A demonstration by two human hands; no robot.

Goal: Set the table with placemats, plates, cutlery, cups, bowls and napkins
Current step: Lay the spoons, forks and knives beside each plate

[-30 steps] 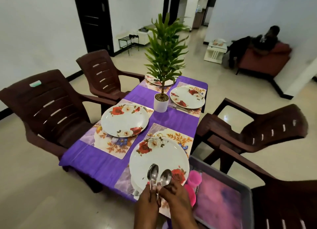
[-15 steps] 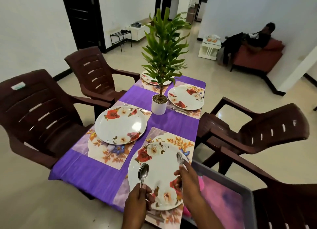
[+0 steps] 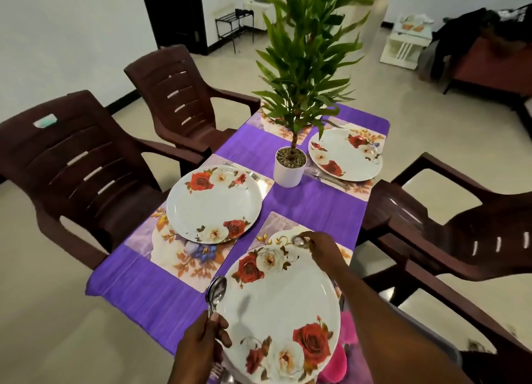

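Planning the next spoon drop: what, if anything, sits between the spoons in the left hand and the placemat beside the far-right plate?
The potted plant stands mid-table between the left hand with its spoons and the far-right plate; a fork already lies on that placemat.

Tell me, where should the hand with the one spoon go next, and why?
Probably straight down: the right hand pinches a spoon over the placemat at the far rim of the near plate, so laying it there and letting go seems next. The left hand holds more spoons for other places.
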